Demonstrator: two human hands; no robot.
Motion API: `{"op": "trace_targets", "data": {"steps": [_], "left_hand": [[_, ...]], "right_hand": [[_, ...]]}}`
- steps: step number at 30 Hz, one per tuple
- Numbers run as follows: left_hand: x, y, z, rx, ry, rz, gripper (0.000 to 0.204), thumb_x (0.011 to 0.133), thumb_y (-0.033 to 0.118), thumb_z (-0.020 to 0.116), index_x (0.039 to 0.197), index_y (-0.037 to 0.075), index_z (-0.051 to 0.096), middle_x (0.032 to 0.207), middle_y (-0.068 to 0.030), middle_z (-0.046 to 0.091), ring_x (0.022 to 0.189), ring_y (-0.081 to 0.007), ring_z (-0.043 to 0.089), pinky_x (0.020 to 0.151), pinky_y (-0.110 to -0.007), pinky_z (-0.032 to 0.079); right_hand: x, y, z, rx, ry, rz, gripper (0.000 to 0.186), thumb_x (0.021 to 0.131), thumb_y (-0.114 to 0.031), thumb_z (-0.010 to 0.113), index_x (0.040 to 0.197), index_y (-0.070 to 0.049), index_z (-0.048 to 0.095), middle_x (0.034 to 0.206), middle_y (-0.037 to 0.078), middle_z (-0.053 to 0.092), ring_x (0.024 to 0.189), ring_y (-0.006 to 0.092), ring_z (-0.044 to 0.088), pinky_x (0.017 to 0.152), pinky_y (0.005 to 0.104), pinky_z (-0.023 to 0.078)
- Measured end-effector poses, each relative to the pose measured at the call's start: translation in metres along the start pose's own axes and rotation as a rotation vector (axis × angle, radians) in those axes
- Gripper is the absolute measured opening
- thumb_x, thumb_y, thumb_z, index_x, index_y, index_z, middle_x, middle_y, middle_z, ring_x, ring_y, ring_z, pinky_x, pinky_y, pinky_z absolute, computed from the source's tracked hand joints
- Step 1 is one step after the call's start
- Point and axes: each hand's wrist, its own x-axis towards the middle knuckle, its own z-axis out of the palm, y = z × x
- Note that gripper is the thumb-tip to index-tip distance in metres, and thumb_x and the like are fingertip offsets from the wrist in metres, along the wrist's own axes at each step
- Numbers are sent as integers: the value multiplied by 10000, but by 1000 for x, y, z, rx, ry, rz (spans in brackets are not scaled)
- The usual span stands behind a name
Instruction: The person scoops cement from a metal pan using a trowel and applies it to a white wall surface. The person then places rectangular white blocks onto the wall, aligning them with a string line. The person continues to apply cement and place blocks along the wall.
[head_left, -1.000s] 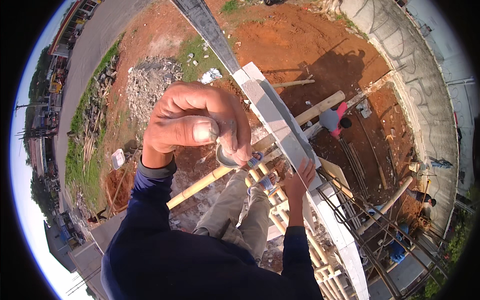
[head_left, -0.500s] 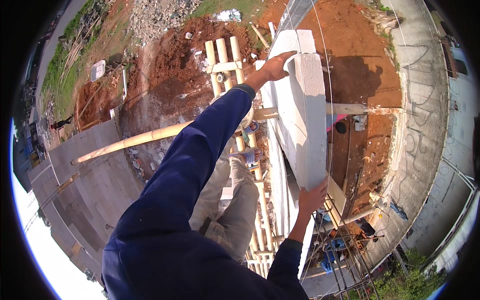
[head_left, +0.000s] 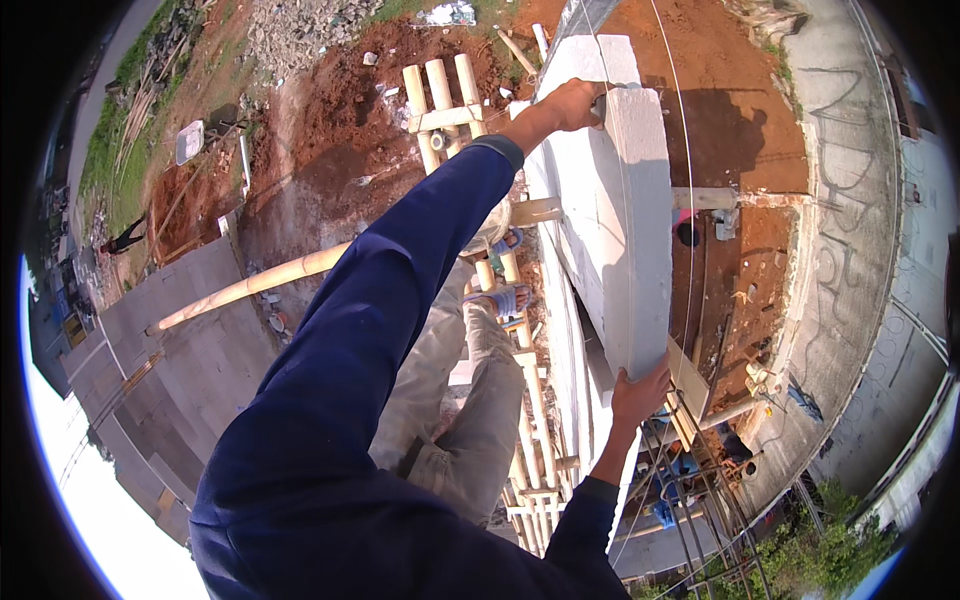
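Note:
A long white lightweight concrete block stands on edge along the top of a white block wall. My left hand is closed over its far end, beside another white block in line with it. My right hand grips the near end, fingers wrapped round its lower corner. A dark gap shows under the block's left side near that end. Thin string lines run lengthwise close to the block. Whether any mortar lies beneath is hidden.
My sandalled feet stand on a bamboo scaffold left of the wall. A bamboo pole sticks out left. Steel rebar rises at the near right. People are below near it. Red soil and a concrete boundary wall lie right.
The view has tilted slightly, so the block and both hands appear a little further right. Both hands keep their hold; any movement of the block along the wall is too small to tell.

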Motion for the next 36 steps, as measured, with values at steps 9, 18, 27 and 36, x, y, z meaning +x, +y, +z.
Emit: {"op": "trace_targets", "data": {"steps": [9,18,27,36], "left_hand": [[8,-20,21,-58,48,3,728,819,200,903,1481,89,621,1276,-234,756,1179,-401,732,1030,-471,586],[8,-8,26,-110,10,17,678,832,260,918,1426,79,648,1361,-185,735,1223,-363,722,1060,-457,578],[3,-52,26,-419,97,185,517,934,108,720,1404,-42,563,1310,-202,718,1047,-296,750,912,-407,608],[-12,-25,-3,-632,-182,20,626,1004,125,745,1569,43,486,1419,-89,624,1259,-207,613,1100,-361,489]], "right_hand": [[3,8,1,61,-29,-29,1071,763,-187,898,1667,-121,328,1512,200,542,1407,416,516,1154,579,398],[-9,9,-1,113,-46,-7,1146,759,-141,896,1709,-137,254,1560,211,489,1439,424,483,1169,572,398],[-94,-12,-19,898,289,514,435,939,69,589,1372,30,589,1315,206,666,1193,298,690,1019,430,567],[-82,-95,86,1915,443,955,826,901,22,645,1631,-19,260,1516,208,496,1452,313,517,1055,373,523]]}}
